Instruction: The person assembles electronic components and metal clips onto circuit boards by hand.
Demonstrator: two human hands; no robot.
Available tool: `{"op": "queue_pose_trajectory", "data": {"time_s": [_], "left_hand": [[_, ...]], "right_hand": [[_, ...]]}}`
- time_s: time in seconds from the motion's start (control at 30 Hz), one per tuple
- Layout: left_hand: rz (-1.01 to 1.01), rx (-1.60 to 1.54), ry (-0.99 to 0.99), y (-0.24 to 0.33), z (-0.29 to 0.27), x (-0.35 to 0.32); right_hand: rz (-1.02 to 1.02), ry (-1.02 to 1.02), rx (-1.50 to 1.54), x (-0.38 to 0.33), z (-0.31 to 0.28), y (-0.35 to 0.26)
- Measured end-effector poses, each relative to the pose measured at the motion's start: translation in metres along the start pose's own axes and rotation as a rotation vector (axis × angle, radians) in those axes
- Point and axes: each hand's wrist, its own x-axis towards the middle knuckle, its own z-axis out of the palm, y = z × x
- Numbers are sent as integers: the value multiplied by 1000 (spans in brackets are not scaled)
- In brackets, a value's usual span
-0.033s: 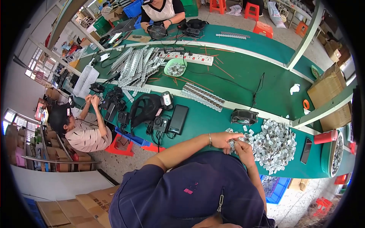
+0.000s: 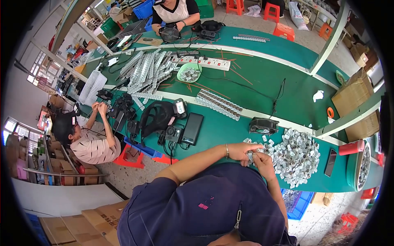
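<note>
**Two hands meet at the edge of a heap of small metal parts**

The landmark is the heap of small silvery parts (image 2: 296, 158) lying on the green table (image 2: 262, 82). Both of the person's hands work at the heap's left edge, just touching its outlying pieces. The left hand (image 2: 242, 151), with a thin bracelet at the wrist, lies with fingers partly curled and the forefinger stretched toward the heap; it seems to pinch a small part, though the piece is too small to make out. The right hand (image 2: 259, 160) sits just beside it, fingers bent inward and closed against the left fingertips, and whether it grips a part of its own cannot be told.

Just above the heap's left side stands a small black fan housing (image 2: 263, 125). To the heap's right lies a dark phone (image 2: 331, 162), and beyond that a red cup (image 2: 351, 147). Left of the heap, well apart, rests a black power bank (image 2: 193, 128). Below the heap, under the table edge, a blue crate (image 2: 296, 203) shows.
</note>
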Motion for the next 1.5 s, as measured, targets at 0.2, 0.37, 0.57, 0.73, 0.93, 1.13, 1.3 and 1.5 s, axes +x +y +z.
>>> {"op": "queue_pose_trajectory", "data": {"time_s": [0.2,0.37,0.57,0.73,0.93,1.13,1.3,1.5], "left_hand": [[-129,86,-14,3,3,4],[-63,-55,-11,-6,0,7],[-182,123,254,-12,-4,2],[-142,268,264,-4,7,-3],[-69,389,278,-17,20,-3],[278,654,303,-29,-3,0],[-136,164,277,-6,2,-12],[-162,46,126,-3,-2,-11]], "right_hand": [[158,-151,-97,1,-6,-16],[35,-60,-198,2,-1,-13],[11,34,-101,7,-4,-6],[66,-24,-129,-1,-4,-15],[191,-86,-106,-9,-6,-5],[153,-22,-235,-3,-3,-19],[72,-41,-204,4,0,-29],[147,-95,2,-1,-6,-15]]}}
